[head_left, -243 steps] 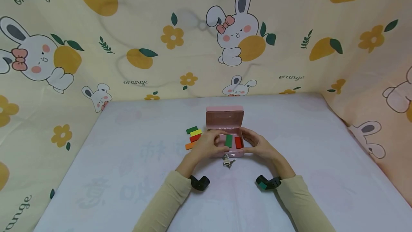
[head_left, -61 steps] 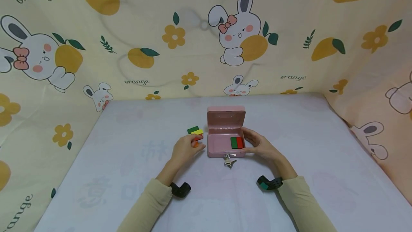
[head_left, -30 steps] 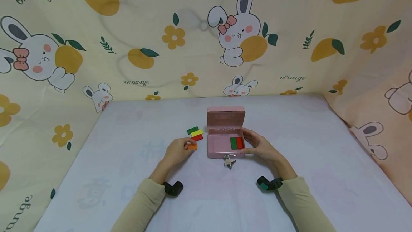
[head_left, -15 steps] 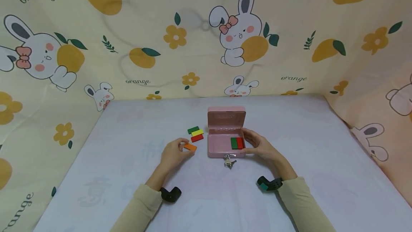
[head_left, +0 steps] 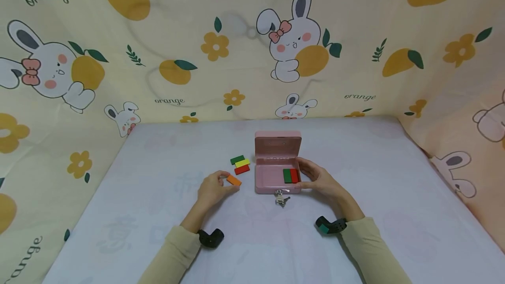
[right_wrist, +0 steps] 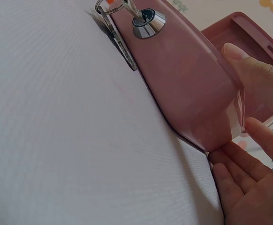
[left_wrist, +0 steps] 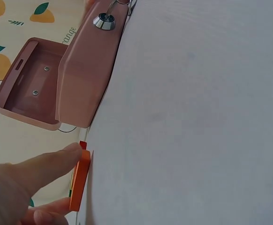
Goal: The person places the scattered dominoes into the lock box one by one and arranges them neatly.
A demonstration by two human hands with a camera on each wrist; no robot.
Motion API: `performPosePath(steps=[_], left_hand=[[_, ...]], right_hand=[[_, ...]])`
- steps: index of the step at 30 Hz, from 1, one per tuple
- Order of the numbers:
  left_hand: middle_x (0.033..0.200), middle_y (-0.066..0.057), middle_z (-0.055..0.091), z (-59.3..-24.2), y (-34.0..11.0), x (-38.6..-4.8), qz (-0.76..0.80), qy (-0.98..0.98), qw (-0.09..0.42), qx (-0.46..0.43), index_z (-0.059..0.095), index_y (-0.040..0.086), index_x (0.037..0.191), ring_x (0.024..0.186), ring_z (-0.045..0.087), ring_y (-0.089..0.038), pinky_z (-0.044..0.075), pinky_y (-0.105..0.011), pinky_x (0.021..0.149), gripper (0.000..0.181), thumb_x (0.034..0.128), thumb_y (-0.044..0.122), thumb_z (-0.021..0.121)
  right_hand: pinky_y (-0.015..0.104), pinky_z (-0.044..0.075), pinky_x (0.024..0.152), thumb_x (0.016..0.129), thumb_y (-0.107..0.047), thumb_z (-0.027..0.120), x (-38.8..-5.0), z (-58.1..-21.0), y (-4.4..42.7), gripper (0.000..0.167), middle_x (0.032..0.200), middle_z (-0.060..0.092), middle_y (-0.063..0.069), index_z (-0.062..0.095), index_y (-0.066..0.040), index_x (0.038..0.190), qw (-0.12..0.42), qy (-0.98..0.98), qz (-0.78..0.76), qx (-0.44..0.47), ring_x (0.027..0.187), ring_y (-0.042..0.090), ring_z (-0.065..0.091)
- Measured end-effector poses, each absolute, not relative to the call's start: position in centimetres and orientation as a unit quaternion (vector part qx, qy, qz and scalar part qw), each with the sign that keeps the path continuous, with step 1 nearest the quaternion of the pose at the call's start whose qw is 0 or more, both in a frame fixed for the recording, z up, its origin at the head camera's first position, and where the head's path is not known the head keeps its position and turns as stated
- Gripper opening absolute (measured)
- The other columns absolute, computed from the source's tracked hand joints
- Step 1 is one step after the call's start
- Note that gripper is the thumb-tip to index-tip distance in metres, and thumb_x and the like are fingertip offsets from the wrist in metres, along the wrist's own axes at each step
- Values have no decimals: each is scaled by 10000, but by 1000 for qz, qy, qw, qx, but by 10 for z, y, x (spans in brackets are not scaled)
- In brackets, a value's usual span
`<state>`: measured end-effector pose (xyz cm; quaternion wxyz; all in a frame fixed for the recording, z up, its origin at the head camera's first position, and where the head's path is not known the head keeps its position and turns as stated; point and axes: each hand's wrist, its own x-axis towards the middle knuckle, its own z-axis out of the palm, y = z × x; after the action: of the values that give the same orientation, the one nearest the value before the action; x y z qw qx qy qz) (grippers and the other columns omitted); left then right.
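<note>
Left hand [head_left: 211,190] has the orange block [head_left: 234,180] pinched between thumb and fingers, left of the pink box [head_left: 263,190], just nearer the person than the outer red block [head_left: 242,169]. Can't tell if it touches the table. Vs 2 s ago: the hand was over the outer red and orange blocks; now it sits further left and the outer red shows whole. Vs 0.5 s ago: hand about the same place, orange turned a bit more, box-side end toward the person.

Right hand [head_left: 323,182] grips the box at its right side, same as in every earlier frame. Lid [head_left: 278,147] still up, keys [head_left: 282,200] still at the front lock.

In the box: green block [head_left: 287,175] now flush against the red block [head_left: 294,175], right side; 8 s ago there was a gap and the left hand was in there.

Outer yellow block [head_left: 242,163] and outer green block [head_left: 237,160] unmoved.
</note>
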<state>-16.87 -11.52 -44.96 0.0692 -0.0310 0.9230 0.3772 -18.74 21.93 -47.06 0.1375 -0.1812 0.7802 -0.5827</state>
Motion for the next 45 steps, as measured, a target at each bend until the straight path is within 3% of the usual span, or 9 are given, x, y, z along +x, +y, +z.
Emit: performPosePath(steps=[10,21,45], left_hand=[[637,12,349,-451,-114,-170,361,929,75,-29,659,113,1159,570,310,-136,216,-257,531,498,739,323,823],[686,2,387,-452,-115,-169,362,929,71,-27,658,84,1166,607,345,-140,248,-253,554,499,741,287,823],[614,11,357,-444,-111,-175,396,916,54,35,645,108,1220,574,325,-138,251,-235,558,490,769,208,808]], right_hand=[[467,216,1143,833,-116,735,-185,-472,217,828,1581,245,211,261,-24,1506,138,780,-584,-178,1470,427,215],[479,211,1149,835,-127,733,-186,-472,220,822,1579,248,214,266,-25,1504,137,778,-584,-184,1467,434,214],[483,207,1157,837,-118,730,-188,-473,219,825,1585,242,202,259,-39,1510,136,779,-584,-182,1476,423,200]])
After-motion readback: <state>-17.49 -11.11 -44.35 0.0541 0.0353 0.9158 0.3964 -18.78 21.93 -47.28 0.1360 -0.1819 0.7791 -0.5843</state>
